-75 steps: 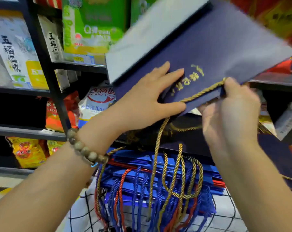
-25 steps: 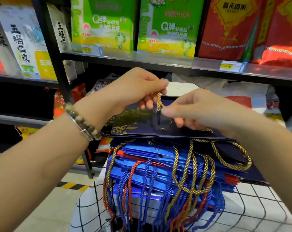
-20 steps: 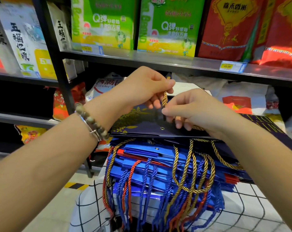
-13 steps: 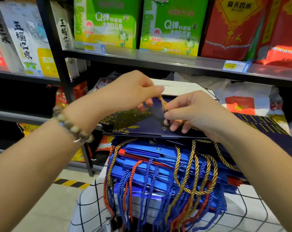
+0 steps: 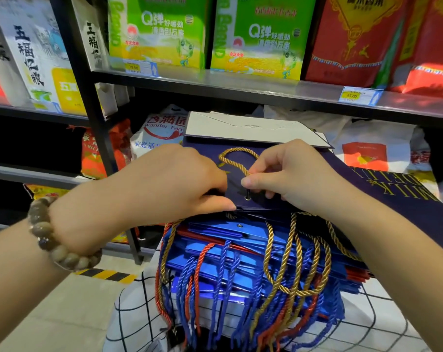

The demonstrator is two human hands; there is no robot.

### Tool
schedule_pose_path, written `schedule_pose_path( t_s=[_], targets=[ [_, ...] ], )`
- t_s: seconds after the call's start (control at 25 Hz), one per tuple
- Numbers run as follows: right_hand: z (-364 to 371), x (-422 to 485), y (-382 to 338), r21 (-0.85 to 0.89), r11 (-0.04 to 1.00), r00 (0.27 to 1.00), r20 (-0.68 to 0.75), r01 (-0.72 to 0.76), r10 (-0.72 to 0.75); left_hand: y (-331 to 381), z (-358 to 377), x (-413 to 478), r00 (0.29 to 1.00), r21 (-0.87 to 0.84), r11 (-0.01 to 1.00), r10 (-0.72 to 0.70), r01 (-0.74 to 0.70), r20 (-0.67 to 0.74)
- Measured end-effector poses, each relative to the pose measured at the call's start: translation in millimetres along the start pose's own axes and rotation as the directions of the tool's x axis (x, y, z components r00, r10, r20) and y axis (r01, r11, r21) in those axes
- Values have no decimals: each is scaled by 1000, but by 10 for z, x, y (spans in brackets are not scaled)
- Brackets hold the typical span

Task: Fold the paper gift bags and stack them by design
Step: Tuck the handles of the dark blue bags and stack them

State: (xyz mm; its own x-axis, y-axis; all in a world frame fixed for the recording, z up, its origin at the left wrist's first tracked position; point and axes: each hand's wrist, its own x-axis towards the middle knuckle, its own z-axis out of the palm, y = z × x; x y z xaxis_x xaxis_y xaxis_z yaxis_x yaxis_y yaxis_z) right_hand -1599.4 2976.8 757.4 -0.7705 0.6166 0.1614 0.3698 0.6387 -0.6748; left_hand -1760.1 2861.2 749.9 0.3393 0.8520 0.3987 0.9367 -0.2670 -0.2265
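Lowered since half a second ago: left hand [image 5: 180, 184], down from its raised pinch on the cord and onto the near edge of the navy gift bag [image 5: 240, 194]. Thumb along that edge, fingers curled on top, gripping the paper. Flattened as well: gold cord handle [image 5: 237, 153], earlier pulled up between both hands, now a loop lying on the bag's navy face. Right hand [image 5: 294, 179] in much the same spot as before, thumb and forefinger pinching the cord just above the eyelet [image 5: 247, 198].

Readable writing:
- "MILK" in gold capitals, upside down, on another navy bag [image 5: 403, 189] under the right forearm; the word beside it unclear.
- "Q弹" in white on two green boxes [image 5: 162, 34] on the shelf [image 5: 240, 85].
- "45.00" on a yellow price tag [image 5: 352, 95] at the shelf edge.
- "Wonder Farm", partly covered, on a white sack [image 5: 159, 128] behind the left hand.

Navy gift bag folded flat, dark matte paper, pale grey-white base panel turned up at the far end. Lies on top of a stack of folded bright blue bags [image 5: 228, 252], a few red edges between them. Blue, red and gold cords hanging over the stack's near side. Underneath, a white cloth with a black grid [image 5: 139, 313]. Bead bracelet [image 5: 55, 240] on the left wrist.
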Motion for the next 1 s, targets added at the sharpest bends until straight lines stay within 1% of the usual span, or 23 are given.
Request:
schedule_pose_path(
  t_s=[0.08,0.2,0.32,0.36,0.44,0.48,0.52,0.6,0.68,0.72,0.76,0.88,0.92,1.0],
  targets=[
    [-4,13,10,-37,999,1000,8,17,-17,47,24,-1,995,88,993,85,-81,-51],
    [3,33,-4,-96,992,997,20,81,-79,32,12,4,990,146,984,117,-104,-82],
    [-37,35,-17,-187,973,990,37,137,-133,6,-10,2,994,214,975,84,-68,-68],
    [-75,15,-9,-198,966,985,80,165,-152,-5,-22,-1,995,237,970,69,-50,-73],
    [-144,-44,-8,-132,962,957,202,237,-208,-38,-49,3,994,245,970,14,14,-112],
    [-159,-68,-8,-124,953,940,244,275,-240,-46,-58,17,990,237,970,-20,54,-142],
    [-163,-77,1,-157,937,930,253,311,-267,-35,-63,29,982,229,968,-61,102,-178],
    [-149,-48,40,-271,894,930,201,356,-309,25,-60,31,949,177,958,-175,226,-264],
    [-148,-21,55,-340,871,935,148,354,-322,146,-64,-16,885,60,942,-287,331,-367],
    [-142,-16,48,-356,865,936,135,353,-326,232,-62,-45,854,1,934,-327,358,-404],
    [-134,-21,34,-364,862,936,124,351,-329,315,-42,-56,840,-12,926,-348,377,-416],
    [-96,-51,-48,-350,874,941,82,336,-329,460,93,32,867,102,891,-397,443,-300],
    [-75,-65,-65,-349,879,944,77,326,-320,466,127,68,869,112,884,-410,453,-279],
    [-56,-93,-43,-353,890,956,46,288,-291,440,155,105,881,108,898,-384,426,-277]
  ],
)
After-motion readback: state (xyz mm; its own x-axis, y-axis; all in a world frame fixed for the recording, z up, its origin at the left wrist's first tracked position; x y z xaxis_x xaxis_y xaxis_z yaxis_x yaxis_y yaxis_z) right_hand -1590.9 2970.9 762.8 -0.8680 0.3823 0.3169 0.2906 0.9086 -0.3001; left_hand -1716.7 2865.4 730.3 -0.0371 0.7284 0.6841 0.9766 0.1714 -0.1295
